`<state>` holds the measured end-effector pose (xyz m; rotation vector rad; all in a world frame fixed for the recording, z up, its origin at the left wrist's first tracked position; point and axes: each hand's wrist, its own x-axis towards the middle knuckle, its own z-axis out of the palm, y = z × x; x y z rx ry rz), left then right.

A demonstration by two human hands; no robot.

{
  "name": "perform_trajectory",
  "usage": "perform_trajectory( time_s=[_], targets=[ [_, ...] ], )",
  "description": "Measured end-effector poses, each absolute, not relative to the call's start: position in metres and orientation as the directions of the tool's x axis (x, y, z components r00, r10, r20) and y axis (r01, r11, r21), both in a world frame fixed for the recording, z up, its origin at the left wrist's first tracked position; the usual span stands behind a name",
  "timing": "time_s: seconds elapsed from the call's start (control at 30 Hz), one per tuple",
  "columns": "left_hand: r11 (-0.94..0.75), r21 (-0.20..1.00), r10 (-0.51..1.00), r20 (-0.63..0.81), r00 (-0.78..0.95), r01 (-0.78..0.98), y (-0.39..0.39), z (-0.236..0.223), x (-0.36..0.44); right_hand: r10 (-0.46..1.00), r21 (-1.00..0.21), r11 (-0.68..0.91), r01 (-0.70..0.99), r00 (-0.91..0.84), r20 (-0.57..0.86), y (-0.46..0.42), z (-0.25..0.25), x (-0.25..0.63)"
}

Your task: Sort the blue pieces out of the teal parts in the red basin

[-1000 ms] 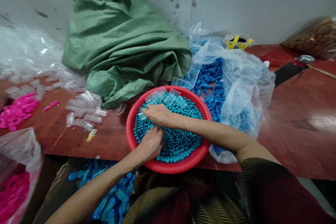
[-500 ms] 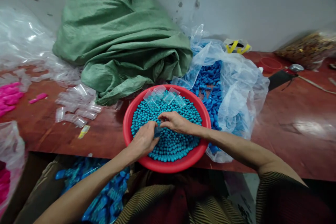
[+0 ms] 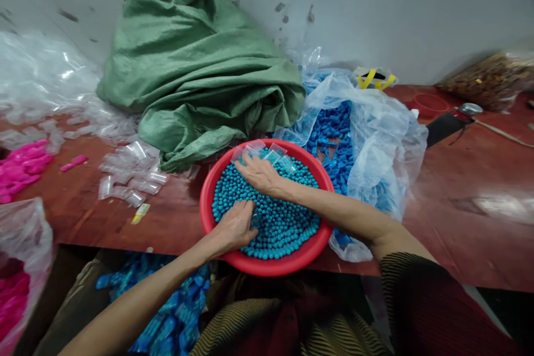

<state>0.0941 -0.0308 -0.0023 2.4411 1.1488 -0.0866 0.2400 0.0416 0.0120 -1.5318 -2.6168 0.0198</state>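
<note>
A red basin (image 3: 267,266) full of small teal beads (image 3: 287,228) stands at the near edge of the table. My left hand (image 3: 234,229) rests on the beads at the basin's near left. Its fingers are curled round a small clear bag (image 3: 254,219). My right hand (image 3: 261,173) reaches across to the far rim with fingers stretched flat. Its fingertips touch a little pile of empty clear bags (image 3: 267,151) that lies on top of the beads.
A crumpled green woven sack (image 3: 200,72) lies behind the basin. A big clear bag of blue pieces (image 3: 334,133) sits to its right. Loose clear bags (image 3: 129,172) and pink pieces (image 3: 20,169) lie at left. Blue packs (image 3: 175,311) fill a box below the table edge.
My right hand has left my left hand and moved out to the far rim's bag pile. My left hand stays low on the beads, shifted slightly toward me.
</note>
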Motion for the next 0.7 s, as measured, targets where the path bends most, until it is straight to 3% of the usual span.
perform_trajectory(
  time_s=[0.1,0.17,0.23,0.3,0.37,0.43,0.57,0.7],
  targets=[
    [-0.597,0.339,0.755,-0.068,0.652,0.727,-0.03,-0.011,0.089,0.832,0.012,0.55,0.835,-0.549,0.075,0.045,0.003,0.235],
    [-0.636,0.303,0.762,0.097,0.641,0.71,-0.028,-0.015,0.084,0.814,-0.042,0.58,0.814,-0.576,0.076,0.042,0.003,0.24],
    [-0.681,0.27,0.732,0.231,0.641,0.681,-0.026,-0.016,0.081,0.809,-0.232,0.581,0.78,-0.584,0.063,0.038,0.008,0.251],
    [-0.72,0.274,0.693,0.277,0.665,0.637,-0.025,-0.014,0.08,0.814,-0.547,0.472,0.691,-0.58,-0.03,0.031,0.014,0.264],
    [-0.737,0.335,0.672,0.265,0.692,0.587,-0.023,-0.011,0.082,0.765,-0.83,0.203,0.519,-0.613,-0.197,0.022,0.015,0.276],
    [-0.735,0.421,0.659,0.259,0.707,0.531,-0.022,-0.009,0.086,0.672,-0.949,-0.1,0.298,-0.684,-0.285,0.013,0.011,0.285],
    [-0.711,0.522,0.677,0.329,0.658,0.471,-0.023,-0.008,0.094,0.593,-0.884,-0.461,-0.084,-0.77,-0.236,0.0,-0.002,0.291],
    [-0.614,0.626,0.761,0.307,0.572,0.481,-0.026,-0.004,0.096,0.591,-0.783,-0.589,-0.2,-0.767,-0.249,-0.002,-0.008,0.289]
  ],
)
